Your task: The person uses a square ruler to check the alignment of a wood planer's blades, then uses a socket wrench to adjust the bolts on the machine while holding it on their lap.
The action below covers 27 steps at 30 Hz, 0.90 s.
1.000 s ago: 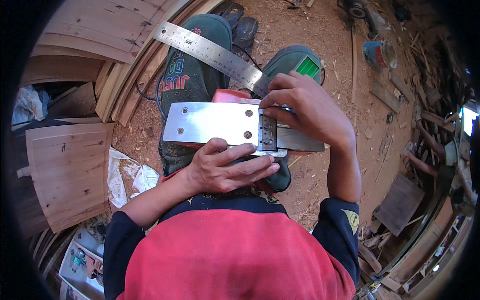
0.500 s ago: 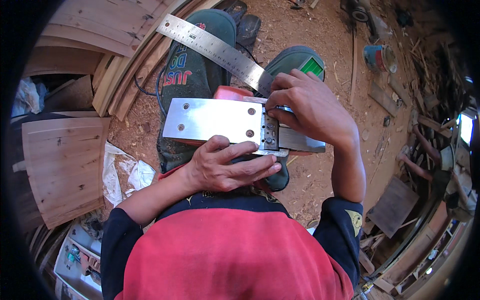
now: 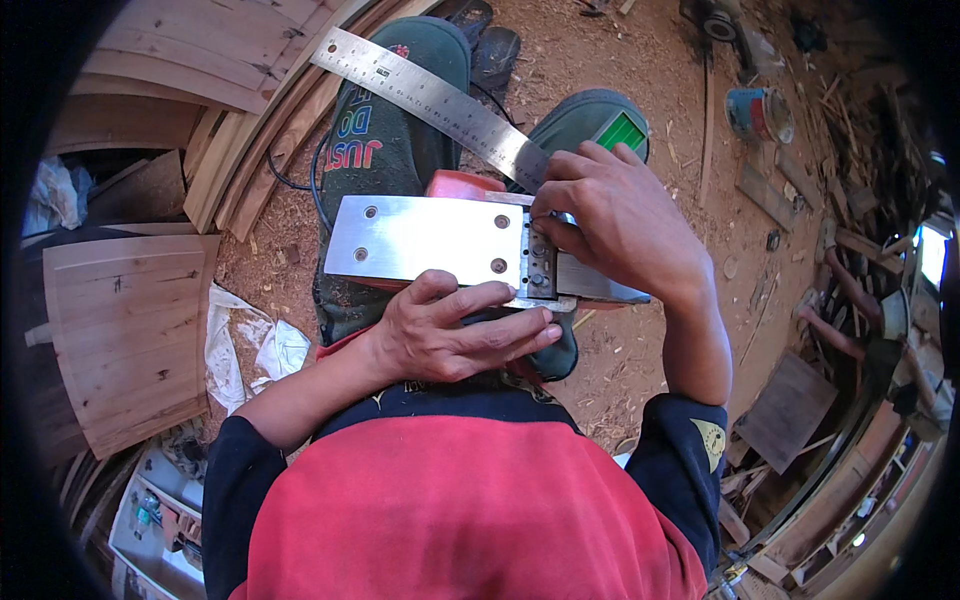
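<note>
An electric hand planer [image 3: 425, 235] lies upside down across my lap, its shiny metal sole facing up and part of its red body showing beyond. My left hand [image 3: 455, 330] holds the near side, fingertips along the sole's edge beside the cutter opening. Over the far end of the cutter block [image 3: 541, 272], my right hand [image 3: 610, 205] has its thumb and fingers pressed together. Anything between those fingertips is hidden. Bolt heads show on the block's near part. A steel ruler [image 3: 430, 100] slants across my left leg, its right end close to my right knuckles.
On my right knee is a green rectangular piece [image 3: 622, 135]. A dark cord [image 3: 318, 185] loops beside my left leg. Wood panels [image 3: 125, 330] stand at left, with white cloth [image 3: 255, 340] nearby. A bucket [image 3: 760, 117] and scrap boards lie right; another person [image 3: 890, 330] is at far right.
My right fingers have shifted slightly at the cutter block, covering a little more of the gap beneath them. My left hand, the planer and the ruler stay almost where they were.
</note>
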Each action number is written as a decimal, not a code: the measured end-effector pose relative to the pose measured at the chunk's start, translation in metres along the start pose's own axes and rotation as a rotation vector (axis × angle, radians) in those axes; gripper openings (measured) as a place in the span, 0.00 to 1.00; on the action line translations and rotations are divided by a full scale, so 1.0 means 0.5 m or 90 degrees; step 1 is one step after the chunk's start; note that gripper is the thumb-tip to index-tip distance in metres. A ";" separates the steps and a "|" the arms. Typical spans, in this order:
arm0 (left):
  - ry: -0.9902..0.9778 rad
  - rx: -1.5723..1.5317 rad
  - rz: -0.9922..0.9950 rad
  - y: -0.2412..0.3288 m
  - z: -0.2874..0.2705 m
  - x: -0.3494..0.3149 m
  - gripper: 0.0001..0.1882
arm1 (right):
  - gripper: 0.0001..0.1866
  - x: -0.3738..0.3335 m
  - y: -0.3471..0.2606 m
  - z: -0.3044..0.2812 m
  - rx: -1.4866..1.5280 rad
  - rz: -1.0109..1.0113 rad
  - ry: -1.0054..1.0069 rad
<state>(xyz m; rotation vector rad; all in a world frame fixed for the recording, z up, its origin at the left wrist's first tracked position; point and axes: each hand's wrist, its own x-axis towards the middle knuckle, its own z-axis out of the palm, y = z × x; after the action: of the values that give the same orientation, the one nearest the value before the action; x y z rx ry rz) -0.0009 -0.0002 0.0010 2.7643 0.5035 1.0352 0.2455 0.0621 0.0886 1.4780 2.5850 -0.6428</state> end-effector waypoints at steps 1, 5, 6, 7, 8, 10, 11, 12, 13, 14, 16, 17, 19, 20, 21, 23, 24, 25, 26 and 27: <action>0.001 0.003 0.001 0.000 -0.001 0.001 0.27 | 0.08 -0.001 0.002 -0.001 0.000 0.000 0.000; 0.008 -0.002 -0.011 0.003 0.001 -0.002 0.25 | 0.21 -0.011 0.056 0.006 -0.007 0.068 0.222; 0.008 -0.002 -0.011 0.003 0.000 -0.002 0.25 | 0.25 -0.015 0.072 0.010 -0.085 0.121 0.303; 0.006 -0.002 -0.006 0.001 -0.001 -0.002 0.25 | 0.25 -0.020 0.086 0.015 -0.085 0.121 0.303; 0.004 -0.002 -0.001 0.000 -0.002 -0.001 0.24 | 0.29 -0.024 0.100 0.022 -0.044 0.209 0.280; 0.013 0.001 0.006 -0.004 -0.003 0.000 0.24 | 0.34 -0.025 0.116 0.038 -0.002 0.297 0.256; 0.022 0.004 0.013 -0.005 -0.003 0.000 0.24 | 0.34 -0.024 0.121 0.046 0.013 0.293 0.283; 0.022 0.003 0.013 -0.005 0.000 -0.001 0.24 | 0.35 -0.023 0.126 0.050 0.029 0.289 0.310; 0.041 0.004 0.009 -0.005 0.004 -0.003 0.24 | 0.35 -0.021 0.132 0.047 0.029 0.290 0.309; 0.061 0.006 0.005 -0.004 0.007 -0.005 0.23 | 0.33 -0.021 0.139 0.041 0.097 0.318 0.270; 0.067 0.006 0.007 -0.003 0.008 -0.006 0.23 | 0.31 -0.024 0.162 0.040 0.164 0.344 0.232; 0.074 0.006 0.009 -0.003 0.008 -0.006 0.23 | 0.28 -0.029 0.178 0.051 0.294 0.304 0.270; 0.073 -0.002 0.005 -0.002 0.006 -0.002 0.23 | 0.26 -0.028 0.179 0.052 0.424 0.259 0.307; 0.073 -0.010 0.001 -0.002 0.005 0.000 0.23 | 0.22 -0.028 0.177 0.051 0.515 0.214 0.404; 0.073 -0.010 0.001 -0.002 0.005 0.001 0.23 | 0.19 -0.027 0.167 0.044 0.604 0.168 0.501; 0.081 -0.019 0.002 -0.003 0.008 -0.003 0.24 | 0.17 -0.018 0.133 0.018 0.707 0.145 0.594; 0.080 -0.018 0.002 -0.003 0.008 -0.008 0.24 | 0.16 -0.018 0.117 0.004 0.810 0.118 0.685; 0.072 -0.017 0.006 -0.003 0.008 -0.013 0.22 | 0.19 -0.031 0.107 -0.009 0.809 0.080 0.721; 0.063 -0.016 0.009 -0.003 0.007 -0.015 0.21 | 0.17 -0.036 0.093 -0.021 0.829 0.024 0.776; 0.064 -0.016 0.010 -0.003 0.008 -0.013 0.21 | 0.16 -0.042 0.078 -0.029 0.846 -0.030 0.829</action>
<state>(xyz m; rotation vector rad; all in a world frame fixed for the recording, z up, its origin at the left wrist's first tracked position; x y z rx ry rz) -0.0032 -0.0014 -0.0063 2.7083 0.4791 1.1802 0.2914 0.0683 0.0957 2.9133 2.9466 -2.3740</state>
